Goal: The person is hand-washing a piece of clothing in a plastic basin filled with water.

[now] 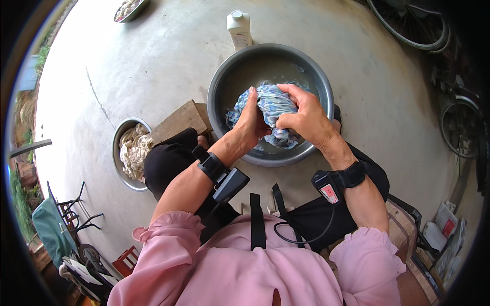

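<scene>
A large round metal basin (270,160) holds cloudy water in front of me. Over it, a bunched wet cloth (278,102) with a blue, purple and white pattern is between my hands, its lower folds in the water. My left hand (250,118) grips the cloth from the left, thumb pointing up; some of its fingers are hidden behind the folds. On the right side, my right hand (304,114) pinches the folds between thumb and fingers. Each wrist wears a black strap with a small device.
Behind the basin stands a white plastic bottle (239,30). A wooden block (182,123) lies left of it, beside a smaller metal basin (118,168) with cream cloth (134,153). Another basin (134,14) of cloth is at the upper left. Bicycle wheels (413,23) are at the upper right.
</scene>
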Demonstrator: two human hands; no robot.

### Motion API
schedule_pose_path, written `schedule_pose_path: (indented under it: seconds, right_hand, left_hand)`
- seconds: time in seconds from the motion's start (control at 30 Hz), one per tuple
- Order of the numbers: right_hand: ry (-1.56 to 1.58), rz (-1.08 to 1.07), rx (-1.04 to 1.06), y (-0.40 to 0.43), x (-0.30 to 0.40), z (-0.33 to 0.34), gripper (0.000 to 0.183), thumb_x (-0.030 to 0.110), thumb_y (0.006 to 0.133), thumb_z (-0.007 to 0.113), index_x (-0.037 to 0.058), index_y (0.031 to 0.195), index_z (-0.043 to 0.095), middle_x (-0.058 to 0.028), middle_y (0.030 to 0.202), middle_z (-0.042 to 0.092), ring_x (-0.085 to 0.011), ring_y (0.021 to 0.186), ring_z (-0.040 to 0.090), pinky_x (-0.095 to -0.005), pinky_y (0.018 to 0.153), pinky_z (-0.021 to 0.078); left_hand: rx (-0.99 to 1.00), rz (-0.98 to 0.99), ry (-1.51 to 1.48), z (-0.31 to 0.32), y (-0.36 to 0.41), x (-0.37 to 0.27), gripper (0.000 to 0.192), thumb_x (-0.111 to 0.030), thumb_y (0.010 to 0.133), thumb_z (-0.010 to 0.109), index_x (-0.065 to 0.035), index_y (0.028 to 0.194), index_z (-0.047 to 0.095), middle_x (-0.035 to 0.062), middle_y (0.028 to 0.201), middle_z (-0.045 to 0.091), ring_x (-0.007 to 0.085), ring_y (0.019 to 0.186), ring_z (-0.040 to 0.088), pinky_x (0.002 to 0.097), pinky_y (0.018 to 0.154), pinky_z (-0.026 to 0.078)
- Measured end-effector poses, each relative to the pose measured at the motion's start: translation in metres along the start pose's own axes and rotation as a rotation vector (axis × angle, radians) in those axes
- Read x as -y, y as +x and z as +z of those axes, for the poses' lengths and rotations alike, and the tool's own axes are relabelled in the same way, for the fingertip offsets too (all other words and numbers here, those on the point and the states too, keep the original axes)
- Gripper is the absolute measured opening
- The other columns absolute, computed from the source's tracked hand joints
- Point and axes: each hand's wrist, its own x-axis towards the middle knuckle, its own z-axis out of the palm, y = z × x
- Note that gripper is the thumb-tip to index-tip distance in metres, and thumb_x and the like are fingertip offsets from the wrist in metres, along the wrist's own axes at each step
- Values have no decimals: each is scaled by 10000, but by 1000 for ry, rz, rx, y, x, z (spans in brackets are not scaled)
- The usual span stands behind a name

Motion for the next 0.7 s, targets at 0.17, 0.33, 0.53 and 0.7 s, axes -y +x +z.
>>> schedule_pose_path:
  seconds: [0.17, 0.33, 0.53, 0.7]
  right_hand:
    - [226, -43, 148, -2, 23, 2, 645, 73, 624, 631, -75, 1226, 452, -175, 1043, 607, -176, 937, 578, -269, 841, 454]
    - [551, 10, 251, -7, 48, -11, 686, 106, 598, 613, -73, 1238, 445, -100, 1088, 574, -149, 959, 557, -245, 865, 434]
    - [521, 17, 344, -4, 63, -25, 647, 122, 580, 591, -47, 1195, 486, -76, 1091, 573, -157, 1020, 534, -252, 919, 399]
    - [197, 5, 244, -1, 34, -25, 560, 3, 622, 550, -25, 1179, 501, -105, 1055, 597, -180, 990, 557, -275, 899, 423]
  left_hand:
    - [54, 187, -342, 2, 1, -23, 500, -527, 898, 455, -55, 1026, 560, 117, 1039, 600, 266, 951, 572, 408, 893, 437]
    - [4, 362, -354, 34, -51, -62, 258, -250, 908, 496, -4, 960, 556, 118, 907, 619, 241, 846, 598, 379, 816, 478]
    - [26, 380, -242, 26, -69, -63, 262, -267, 900, 544, -34, 1015, 580, 86, 976, 643, 203, 899, 614, 362, 838, 488]
    - [-174, 172, -297, 16, -33, -32, 195, -230, 895, 542, -55, 968, 591, 56, 946, 634, 199, 862, 608, 359, 805, 500]
